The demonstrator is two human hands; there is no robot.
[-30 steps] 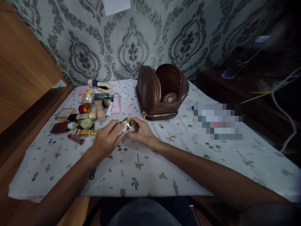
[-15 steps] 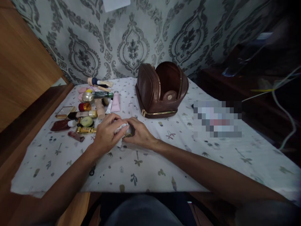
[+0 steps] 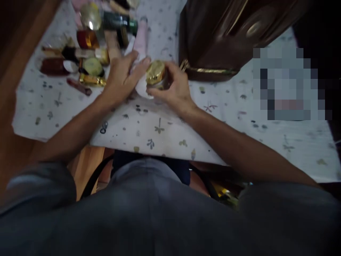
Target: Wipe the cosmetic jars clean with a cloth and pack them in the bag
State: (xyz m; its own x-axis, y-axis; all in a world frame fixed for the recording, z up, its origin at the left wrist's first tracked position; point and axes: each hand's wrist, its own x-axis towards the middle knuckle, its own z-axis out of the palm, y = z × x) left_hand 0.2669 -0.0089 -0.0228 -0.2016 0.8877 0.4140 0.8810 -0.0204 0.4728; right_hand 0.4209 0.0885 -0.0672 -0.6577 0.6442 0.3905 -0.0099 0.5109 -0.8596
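My right hand [image 3: 178, 87] grips a small jar with a shiny gold lid [image 3: 156, 72], thumb at its near side and fingers around the back. Just left of the jar, my left hand [image 3: 122, 80] is closed on a crumpled white wipe [image 3: 142, 89]; the wipe lies against or very near the jar. Some of the left fingers are hidden behind the wipe and the hand. Beyond the left hand lies a pink tube [image 3: 141, 39]. The brown leather cosmetic bag [image 3: 210, 46] stands beyond and right of my right hand.
Several cosmetics lie at the left: a green bottle [image 3: 117, 23], a red jar [image 3: 87, 39], a dark red bottle [image 3: 53, 66] and a gold tube [image 3: 92, 80]. A blurred-out item [image 3: 290, 83] sits at the right on the patterned tablecloth [image 3: 170, 131]. The table's front edge is near my body.
The view has tipped down, bringing my body further into sight. The jar's gold lid now shows, and the hands have parted slightly, with the wipe lower beside the jar.
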